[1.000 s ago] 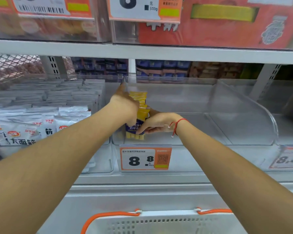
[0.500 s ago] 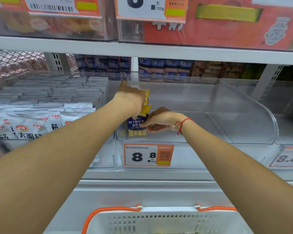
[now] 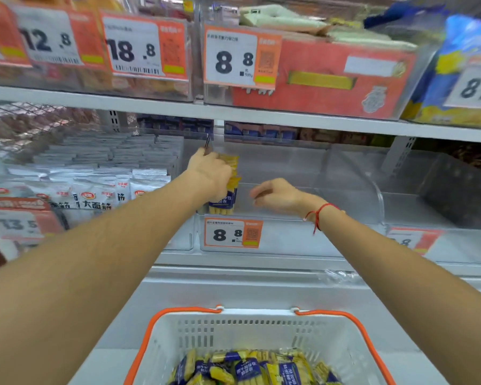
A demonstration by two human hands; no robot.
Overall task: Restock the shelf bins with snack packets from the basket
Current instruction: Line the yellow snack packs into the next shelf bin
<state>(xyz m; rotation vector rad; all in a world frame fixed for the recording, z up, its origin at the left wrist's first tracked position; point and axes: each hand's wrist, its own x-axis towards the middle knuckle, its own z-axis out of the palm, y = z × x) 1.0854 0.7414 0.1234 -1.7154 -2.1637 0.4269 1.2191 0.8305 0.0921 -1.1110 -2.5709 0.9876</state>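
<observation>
Left hand (image 3: 210, 173) grips upright packets (image 3: 227, 190) at bin's (image 3: 353, 187) front-left corner, right hand (image 3: 275, 195) loose, empty; letting go may topple them.

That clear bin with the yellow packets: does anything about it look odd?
Nothing looks damaged or spilled. The clear bin is nearly bare: only a few yellow packets stand at its left end, held by the left hand, while the right hand hovers beside them.
</observation>
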